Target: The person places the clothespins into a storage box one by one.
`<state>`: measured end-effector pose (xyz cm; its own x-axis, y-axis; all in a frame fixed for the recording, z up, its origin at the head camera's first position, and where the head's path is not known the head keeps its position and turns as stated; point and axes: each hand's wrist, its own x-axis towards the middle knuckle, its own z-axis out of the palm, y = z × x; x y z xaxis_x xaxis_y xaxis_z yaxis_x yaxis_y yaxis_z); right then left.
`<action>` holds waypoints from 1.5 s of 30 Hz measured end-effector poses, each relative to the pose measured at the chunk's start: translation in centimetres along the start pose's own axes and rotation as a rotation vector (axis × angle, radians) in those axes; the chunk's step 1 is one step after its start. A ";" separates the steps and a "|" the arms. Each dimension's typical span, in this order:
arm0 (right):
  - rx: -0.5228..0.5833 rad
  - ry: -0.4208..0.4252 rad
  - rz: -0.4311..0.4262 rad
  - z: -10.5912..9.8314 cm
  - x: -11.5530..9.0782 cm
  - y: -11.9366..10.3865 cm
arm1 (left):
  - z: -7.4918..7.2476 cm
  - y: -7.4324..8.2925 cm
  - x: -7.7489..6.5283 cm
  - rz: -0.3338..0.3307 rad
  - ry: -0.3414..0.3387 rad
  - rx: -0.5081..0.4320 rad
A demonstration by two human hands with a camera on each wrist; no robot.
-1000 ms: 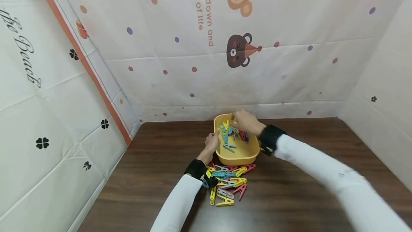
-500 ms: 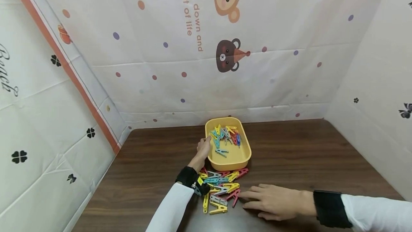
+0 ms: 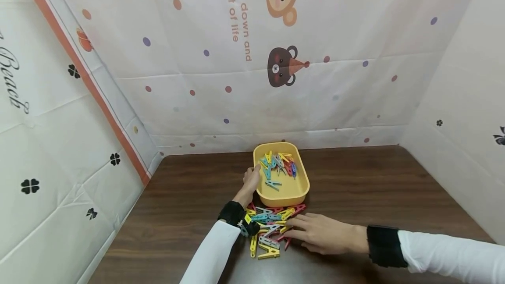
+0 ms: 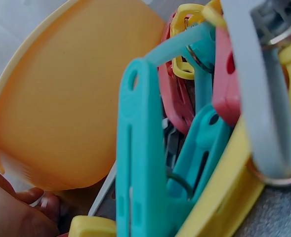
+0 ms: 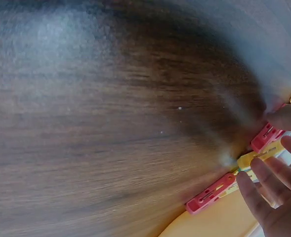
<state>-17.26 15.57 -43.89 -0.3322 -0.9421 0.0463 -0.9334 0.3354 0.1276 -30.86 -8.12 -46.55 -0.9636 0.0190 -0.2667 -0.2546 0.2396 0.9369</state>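
Right hand spread at loose clothespins, just before the yellow basket.
We see the left hand pinching the basket's left rim, presumably steadying it; the pile sits close, likely for short reaches. Other clothespins lie inside, mostly farther back.

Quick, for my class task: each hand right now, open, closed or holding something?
Left hand: holding the yellow basket by its left edge.
Right hand: open, at the clothespin pile.
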 end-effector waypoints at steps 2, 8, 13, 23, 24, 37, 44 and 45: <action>-0.013 0.017 -0.001 0.0 -0.1 -0.1 | 0.1 0.0 0.0 -0.002 0.001 0.001; -0.037 0.069 -0.003 0.3 -0.5 0.0 | 0.0 0.0 0.1 0.007 -0.008 -0.008; -0.009 0.124 0.012 0.7 -1.0 0.2 | -0.1 -0.1 0.1 0.011 -0.017 -0.006; 0.042 0.160 0.048 0.1 -1.6 0.9 | -0.3 0.0 0.1 0.007 -0.027 -0.001; 0.042 0.190 0.055 -0.2 -1.5 1.1 | -0.3 0.0 0.1 0.009 -0.028 0.000; 0.220 0.477 0.485 -6.2 5.0 10.5 | -0.4 0.3 -0.1 0.023 -0.021 -0.034; 0.372 0.292 0.822 -4.1 10.0 17.5 | -0.1 0.1 -0.1 0.014 -0.016 -0.028; 0.397 0.259 0.862 -3.4 10.5 18.2 | 0.0 0.1 -0.1 0.015 -0.018 -0.028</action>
<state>-37.24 11.78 -37.71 -0.9251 -0.3294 0.1888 -0.3786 0.8384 -0.3920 -30.81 -8.15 -46.45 -0.9658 0.0401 -0.2561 -0.2423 0.2119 0.9468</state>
